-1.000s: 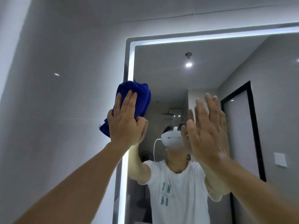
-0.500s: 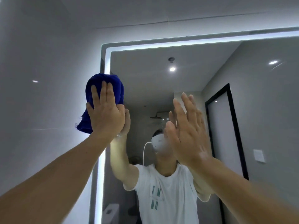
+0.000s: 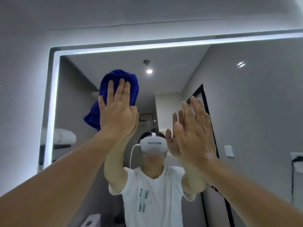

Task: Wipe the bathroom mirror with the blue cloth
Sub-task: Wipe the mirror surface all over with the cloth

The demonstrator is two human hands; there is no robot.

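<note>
A large wall mirror (image 3: 246, 95) with a lit white strip along its top and left edges fills most of the head view. A bunched blue cloth (image 3: 120, 79) lies against the glass in the mirror's upper left part. My left hand (image 3: 117, 110) presses the cloth to the mirror with straight fingers spread over it; part of the cloth hangs below and left of the palm. My right hand (image 3: 194, 133) is raised flat against the glass to the right, fingers straight, holding nothing.
The mirror's lit left edge (image 3: 50, 108) meets a grey tiled wall (image 3: 21, 95). The ceiling (image 3: 147, 12) is just above the top strip. The reflection shows a person in a white shirt, a dark door frame, folded towels on a shelf and a wall switch.
My left hand has carried the blue cloth rightward from the mirror's left edge onto the glass. The right hand stays flat on the mirror. The view has shifted, showing more of the mirror.
</note>
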